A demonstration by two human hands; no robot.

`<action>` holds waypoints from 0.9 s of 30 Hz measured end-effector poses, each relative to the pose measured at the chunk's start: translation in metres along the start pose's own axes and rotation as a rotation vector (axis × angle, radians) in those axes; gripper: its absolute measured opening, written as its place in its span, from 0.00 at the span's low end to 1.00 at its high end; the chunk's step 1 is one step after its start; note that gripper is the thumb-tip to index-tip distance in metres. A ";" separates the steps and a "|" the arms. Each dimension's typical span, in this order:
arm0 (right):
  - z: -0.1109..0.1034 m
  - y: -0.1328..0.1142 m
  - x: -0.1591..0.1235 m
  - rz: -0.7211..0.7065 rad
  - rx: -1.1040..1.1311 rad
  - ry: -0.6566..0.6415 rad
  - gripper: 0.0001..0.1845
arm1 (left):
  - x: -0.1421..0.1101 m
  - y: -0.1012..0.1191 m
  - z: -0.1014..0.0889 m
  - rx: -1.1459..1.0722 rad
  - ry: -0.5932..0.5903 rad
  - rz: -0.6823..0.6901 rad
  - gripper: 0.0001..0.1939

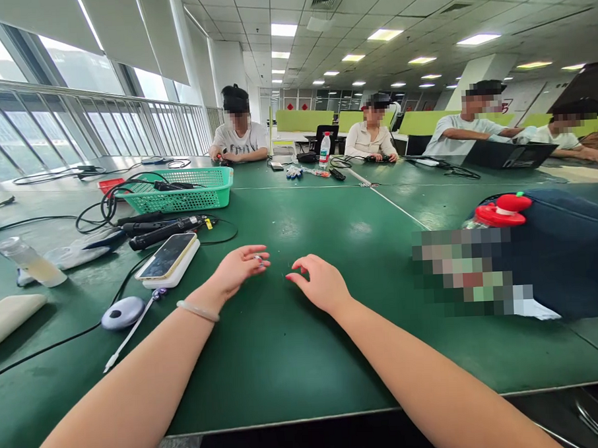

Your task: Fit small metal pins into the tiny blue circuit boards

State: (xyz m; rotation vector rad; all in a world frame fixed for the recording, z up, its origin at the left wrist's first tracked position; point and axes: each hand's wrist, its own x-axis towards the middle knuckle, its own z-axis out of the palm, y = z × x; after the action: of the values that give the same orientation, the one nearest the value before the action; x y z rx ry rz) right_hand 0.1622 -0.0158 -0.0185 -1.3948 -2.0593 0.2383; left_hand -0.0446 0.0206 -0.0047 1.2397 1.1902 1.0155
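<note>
Both forearms run in from the near edge onto the green tabletop (284, 343), a pale bracelet (198, 311) on the left wrist. Left hand (239, 267) lies palm half up, fingers loosely spread, gripping nothing; a small glint sits at its fingertips but is too small to tell. Right hand (321, 284) rests palm down, fingers curled a little, open and holding nothing. Between the two hands the cloth is bare save a tiny speck I cannot identify. Judgement: nothing is in hand yet, work looks not begun or between steps; every tool lies untouched to the left. Just left of the left wrist: a phone (166, 255) face up on a white pack (175, 272), a thin white stylus (132, 329) lying slantwise, a grey puck (122, 313) on a cable. Further left, a clear bottle (29, 261) on its side and a cream pad (8, 316) at the frame edge. Beyond the phone, black handled tools (163, 231) with cables, then a green basket (183, 188) holding more cable, a red tray (109, 185) behind it. To the right, a dark bag (568, 252) with a red cap (502, 210) against it, well apart from the hands. Far side: four people seated, a water bottle (325, 150), a laptop (514, 154), small items before them.
</note>
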 end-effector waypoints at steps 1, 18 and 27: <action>-0.002 0.002 0.001 0.024 0.019 0.002 0.12 | 0.004 0.000 -0.012 0.172 0.131 0.026 0.17; -0.007 0.017 0.004 0.088 0.085 0.000 0.11 | 0.014 0.001 -0.064 1.015 0.571 -0.067 0.15; -0.006 0.016 0.004 0.088 0.110 -0.043 0.10 | 0.029 -0.015 -0.061 0.840 0.463 0.076 0.18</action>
State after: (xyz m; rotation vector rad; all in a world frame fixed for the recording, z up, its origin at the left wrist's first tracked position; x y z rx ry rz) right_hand 0.1776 -0.0064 -0.0197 -1.4250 -1.9897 0.4154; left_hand -0.1020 0.0559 -0.0191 1.7452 2.0730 0.9023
